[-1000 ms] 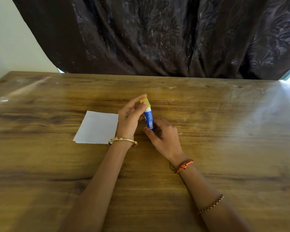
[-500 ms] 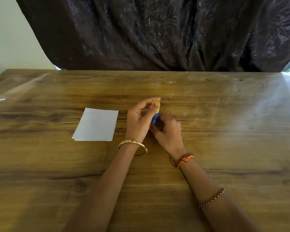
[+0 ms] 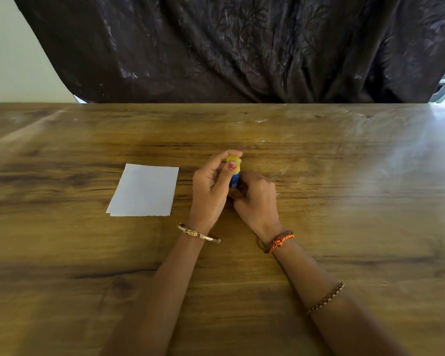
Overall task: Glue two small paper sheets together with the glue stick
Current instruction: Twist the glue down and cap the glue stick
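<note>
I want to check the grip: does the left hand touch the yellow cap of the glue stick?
Touching. The head view shows the left hand pinching the yellow cap of the glue stick, thumb in front and a finger curled over the top.

Glue stick (image 3: 234, 173): blue barrel with yellow cap on top, standing roughly upright near mid-bench, mostly hidden; only the cap and a short strip of barrel show. Label unreadable

Paper sheets (image 3: 145, 190): small, white, rectangular, blank on the upper face, lying flat on the wooden bench (image 3: 344, 201) well left of the stick. Stacked one on another, edges slightly offset at the near left corner
</note>
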